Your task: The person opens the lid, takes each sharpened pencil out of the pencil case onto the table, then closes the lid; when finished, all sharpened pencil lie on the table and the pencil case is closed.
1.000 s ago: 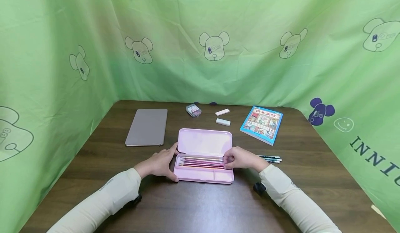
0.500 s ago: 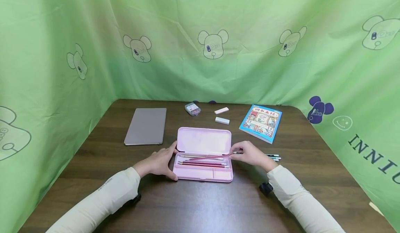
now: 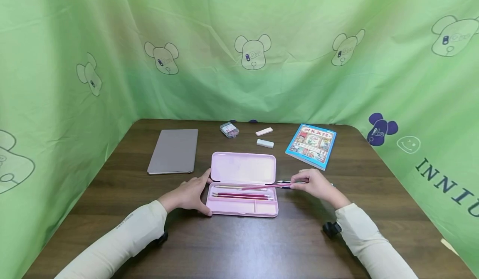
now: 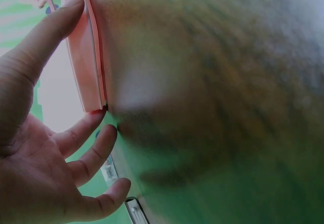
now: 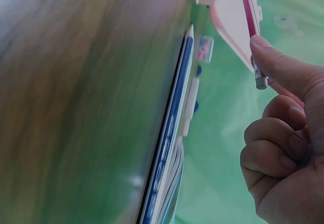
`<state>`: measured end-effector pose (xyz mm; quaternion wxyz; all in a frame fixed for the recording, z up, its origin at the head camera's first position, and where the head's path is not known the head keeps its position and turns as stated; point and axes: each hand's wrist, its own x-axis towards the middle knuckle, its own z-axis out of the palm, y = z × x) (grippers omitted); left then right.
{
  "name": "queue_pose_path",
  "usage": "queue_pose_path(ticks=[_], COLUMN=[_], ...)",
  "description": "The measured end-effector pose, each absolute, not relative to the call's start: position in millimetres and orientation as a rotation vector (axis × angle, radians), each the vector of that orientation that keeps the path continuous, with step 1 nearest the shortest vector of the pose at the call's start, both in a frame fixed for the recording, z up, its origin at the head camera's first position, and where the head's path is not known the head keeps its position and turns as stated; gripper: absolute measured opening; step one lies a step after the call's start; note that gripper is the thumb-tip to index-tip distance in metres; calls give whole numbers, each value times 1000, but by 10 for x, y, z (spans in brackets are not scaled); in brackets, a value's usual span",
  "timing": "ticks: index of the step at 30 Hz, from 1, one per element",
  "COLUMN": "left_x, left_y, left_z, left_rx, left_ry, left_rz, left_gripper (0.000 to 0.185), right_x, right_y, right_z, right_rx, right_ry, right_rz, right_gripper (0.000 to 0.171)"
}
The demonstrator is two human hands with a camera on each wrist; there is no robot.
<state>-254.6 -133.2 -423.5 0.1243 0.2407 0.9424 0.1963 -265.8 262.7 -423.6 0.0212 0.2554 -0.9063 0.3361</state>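
A pink pencil case (image 3: 232, 207) lies with its lid (image 3: 243, 169) raised behind it. My left hand (image 3: 190, 193) holds its left end, the thumb on the front wall and the forefinger at the back corner. Between thumb and forefinger, my right hand (image 3: 316, 184) pinches a pink pencil (image 5: 247, 6) close to its eraser end, the other fingers curled in. That pencil reaches leftward over the case, slightly tilted. Several red and pink pencils (image 3: 241, 196) lie in the long compartment. Under the right hand, dark pencils (image 5: 177, 102) rest on the table, partly hidden.
A grey notebook (image 3: 174, 151) lies at the left. Behind the case are a small clear box (image 3: 229, 130) and two white blocks like erasers, one nearer (image 3: 265, 144) and one farther (image 3: 264, 132). A blue-edged book (image 3: 312, 146) lies at the back right.
My right hand has lifted the pink pencil out of the long compartment and carried it to the right, over the dark pencils. The left hand has stayed on the case.
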Motion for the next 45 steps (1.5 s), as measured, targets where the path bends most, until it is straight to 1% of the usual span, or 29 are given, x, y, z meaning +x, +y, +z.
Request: queue_pose_path(ticks=[19, 34, 45], left_x=[-2540, -2550, -2549], left_y=[-1342, -1353, -1345], left_z=[-4234, -4211, -4236], left_rx=[699, 693, 682], left_ry=[2741, 2745, 2737], left_rz=[585, 589, 598], left_gripper=[127, 127, 127], right_x=[-2493, -2369, -2294], right_y=[3049, 3405, 3623], right_z=[-4232, -4205, -4173], right_rx=[573, 535, 478], right_ry=[-2887, -2871, -2902], right_rz=[994, 934, 919], right_gripper=[5, 5, 8])
